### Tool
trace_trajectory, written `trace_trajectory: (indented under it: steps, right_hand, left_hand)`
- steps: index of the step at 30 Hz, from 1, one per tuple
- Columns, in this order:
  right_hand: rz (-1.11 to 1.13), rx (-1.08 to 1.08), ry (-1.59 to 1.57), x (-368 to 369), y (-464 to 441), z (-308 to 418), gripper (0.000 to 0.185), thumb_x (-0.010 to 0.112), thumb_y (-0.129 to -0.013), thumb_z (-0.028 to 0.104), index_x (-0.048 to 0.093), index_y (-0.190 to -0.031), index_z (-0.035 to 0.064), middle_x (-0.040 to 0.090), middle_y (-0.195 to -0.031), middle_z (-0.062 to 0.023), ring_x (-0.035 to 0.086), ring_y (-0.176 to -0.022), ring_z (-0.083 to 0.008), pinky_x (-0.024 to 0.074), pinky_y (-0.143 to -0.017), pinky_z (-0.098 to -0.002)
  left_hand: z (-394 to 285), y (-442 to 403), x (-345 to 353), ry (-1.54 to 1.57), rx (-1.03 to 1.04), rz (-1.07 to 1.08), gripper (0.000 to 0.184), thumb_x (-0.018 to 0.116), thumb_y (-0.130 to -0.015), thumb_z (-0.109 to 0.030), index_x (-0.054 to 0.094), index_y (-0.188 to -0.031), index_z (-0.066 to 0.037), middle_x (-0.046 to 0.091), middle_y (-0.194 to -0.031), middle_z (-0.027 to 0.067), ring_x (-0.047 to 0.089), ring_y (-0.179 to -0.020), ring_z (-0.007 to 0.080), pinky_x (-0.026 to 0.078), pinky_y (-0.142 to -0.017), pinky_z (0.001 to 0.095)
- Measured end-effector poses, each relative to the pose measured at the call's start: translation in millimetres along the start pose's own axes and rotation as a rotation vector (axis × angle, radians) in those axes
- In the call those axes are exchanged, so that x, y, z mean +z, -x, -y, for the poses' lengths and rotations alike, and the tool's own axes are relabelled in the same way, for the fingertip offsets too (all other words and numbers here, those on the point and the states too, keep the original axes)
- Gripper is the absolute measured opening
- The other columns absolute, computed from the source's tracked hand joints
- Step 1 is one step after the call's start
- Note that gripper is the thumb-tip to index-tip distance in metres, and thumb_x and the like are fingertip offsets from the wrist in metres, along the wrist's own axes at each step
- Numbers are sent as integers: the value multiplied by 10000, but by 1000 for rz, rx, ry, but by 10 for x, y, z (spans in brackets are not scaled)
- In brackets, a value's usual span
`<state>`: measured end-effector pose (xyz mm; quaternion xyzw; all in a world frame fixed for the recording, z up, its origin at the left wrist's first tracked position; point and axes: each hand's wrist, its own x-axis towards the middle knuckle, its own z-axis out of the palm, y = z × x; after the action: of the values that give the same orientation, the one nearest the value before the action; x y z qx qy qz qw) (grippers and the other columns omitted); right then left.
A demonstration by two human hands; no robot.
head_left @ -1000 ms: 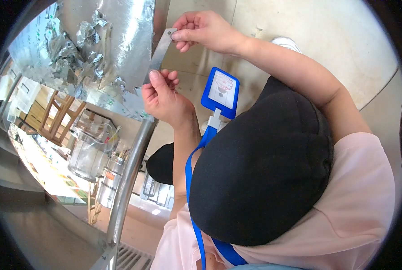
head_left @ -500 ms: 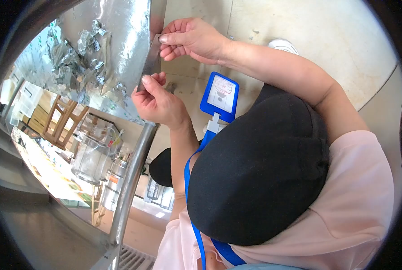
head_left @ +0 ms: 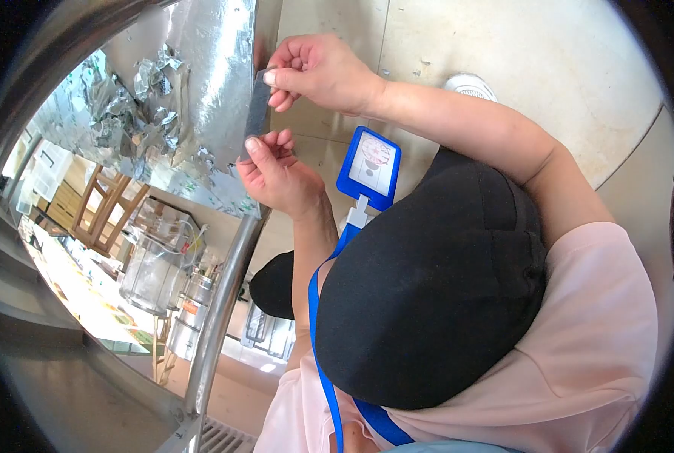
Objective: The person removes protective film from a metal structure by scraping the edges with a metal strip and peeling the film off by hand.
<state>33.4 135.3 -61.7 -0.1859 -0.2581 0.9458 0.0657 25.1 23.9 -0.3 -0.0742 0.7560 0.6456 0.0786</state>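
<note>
Since a second ago, the face of the strip [head_left: 258, 106] that is shown to the camera has turned from pale and bright to dark grey, so a tilt or a roll between the fingertips is suggested. The hole that was seen beside the right thumb is no longer visible; whether it is covered by that thumb cannot be told. The strip has not been put down or let go, so it can be judged that handling with both hands is being carried on and that its angle is being adjusted.

The strip is held by its two ends, with its middle left bare. Its upper end is pinched by the right hand [head_left: 325, 75], the thumb laid flat on it and the other fingers curled behind and around. Its lower end is pinched by the left hand [head_left: 284, 181], the thumb pressed on top and the fingers loosely bent. Both grips are narrow, closed on the thin metal.

The strip is held roughly along the right edge of the table [head_left: 227, 83]; whether that edge is touched cannot be made out. The left hand is held near the table's lower right corner, above the leg [head_left: 223, 302]. Crumpled scraps [head_left: 155, 106] are spread farther in from that edge, apart from both hands.
</note>
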Motion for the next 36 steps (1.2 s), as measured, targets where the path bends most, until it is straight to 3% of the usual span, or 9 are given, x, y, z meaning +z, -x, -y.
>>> trace_trajectory:
  steps: [8,14,18,20,23,29,32,34,36]
  right_hand:
    - [69,-60,148,28,70,125,174,552,-809,142,507,-808,-26,567,-732,-86,587,-642,-133,497,-591,-231]
    - [11,97,-1,-59,24,-52,190,532,-822,157,500,-869,-25,569,-737,-73,583,-679,-126,492,-613,-230]
    - [-4,60,254,6,42,80,245,551,-813,220,532,-845,-23,572,-722,-61,568,-652,-109,478,-593,-221]
    - [-39,16,476,57,34,134,276,566,-802,256,552,-806,-19,572,-700,-56,557,-624,-98,469,-574,-214]
    - [-119,115,639,187,-3,269,302,587,-782,282,566,-719,-12,565,-650,-48,545,-586,-93,458,-544,-209]
    - [-292,475,455,476,-84,507,258,585,-766,222,547,-640,0,547,-593,-41,525,-528,-103,442,-503,-219]
    - [-312,377,391,583,-72,594,236,571,-771,196,540,-631,9,549,-598,-44,524,-521,-104,437,-503,-219]
    - [-73,-122,262,706,33,836,180,519,-808,177,560,-727,21,574,-677,-61,533,-561,-102,443,-537,-219]
    - [-61,-51,465,550,143,684,179,476,-831,165,556,-822,5,582,-734,-70,548,-617,-108,457,-579,-224]
  left_hand:
    - [-78,0,-82,8,-32,14,148,489,-848,-155,463,-785,-24,557,-681,83,540,-552,133,438,-519,222]
    - [-44,22,-53,-97,-38,-12,123,491,-842,-130,468,-788,-21,552,-682,81,526,-528,127,438,-504,221]
    - [-150,-6,-158,-84,124,12,130,494,-842,-134,465,-773,-27,542,-675,68,509,-527,118,426,-502,211]
    - [-213,-165,-267,-10,141,-77,142,481,-849,-137,465,-756,-30,529,-649,60,498,-537,114,406,-493,201]
    - [-302,-354,-380,92,99,-177,150,502,-841,-147,460,-749,-37,525,-650,50,486,-536,107,400,-493,194]
    - [-406,-267,-374,55,112,-239,165,521,-835,-160,456,-749,-36,534,-649,51,503,-538,100,400,-495,184]
    - [-507,-182,-432,42,131,-222,164,524,-833,-158,458,-753,-31,536,-650,54,507,-540,102,401,-489,188]
    - [-585,-145,-561,99,121,-194,163,533,-827,-154,460,-759,-26,535,-651,57,505,-536,106,403,-484,197]
    - [-784,0,-703,158,41,-85,152,517,-837,-151,463,-765,-29,521,-651,53,488,-535,103,404,-497,189]
